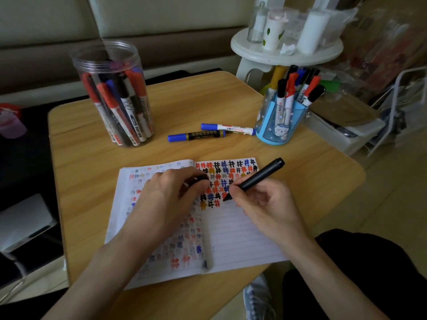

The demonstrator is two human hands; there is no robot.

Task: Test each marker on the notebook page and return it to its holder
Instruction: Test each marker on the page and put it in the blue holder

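Note:
An open notebook [242, 229] lies on the wooden table [184, 107], its pages filled with coloured hash marks. My right hand [263, 209] grips a black marker [258, 176], tip down on the right page just below the marks. My left hand [166, 195] rests on the notebook's fold and holds a black cap [198, 180] in its fingers. A clear jar [113, 93] of red, blue and black markers stands back left. A blue cartoon holder [279, 125] with several markers stands back right.
Two blue-capped markers [196, 136] [227, 128] lie on the table between jar and holder. A white stool [286, 51] with bottles stands behind the table. White trays and clutter fill the right side. My dark trouser leg and a shoe show at lower right.

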